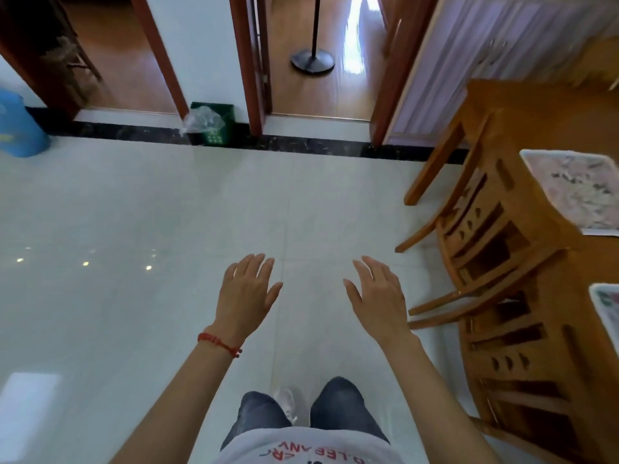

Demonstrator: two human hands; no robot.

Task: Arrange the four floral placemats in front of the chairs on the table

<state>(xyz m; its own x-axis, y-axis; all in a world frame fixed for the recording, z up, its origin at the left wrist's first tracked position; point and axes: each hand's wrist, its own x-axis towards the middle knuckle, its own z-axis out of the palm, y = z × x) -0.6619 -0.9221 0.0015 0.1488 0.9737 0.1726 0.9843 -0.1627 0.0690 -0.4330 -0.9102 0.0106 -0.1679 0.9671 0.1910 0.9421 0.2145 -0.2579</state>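
Note:
Both of my hands hang over the white tiled floor, fingers spread and holding nothing. My left hand (246,293) wears a red string bracelet at the wrist; my right hand (378,296) is beside it. At the right edge stands the wooden table (576,105). One floral placemat (579,189) lies flat on it behind a chair back (492,229). The corner of a second floral placemat (608,306) shows lower down, behind another chair (522,356). Both hands are well left of the table and touch neither mat.
Two wooden chairs are pushed in along the table's left side. Across the floor are two doorways, a green bin (214,123) with a plastic bag, a blue bucket (18,125) at far left and a black floor-stand base (312,61).

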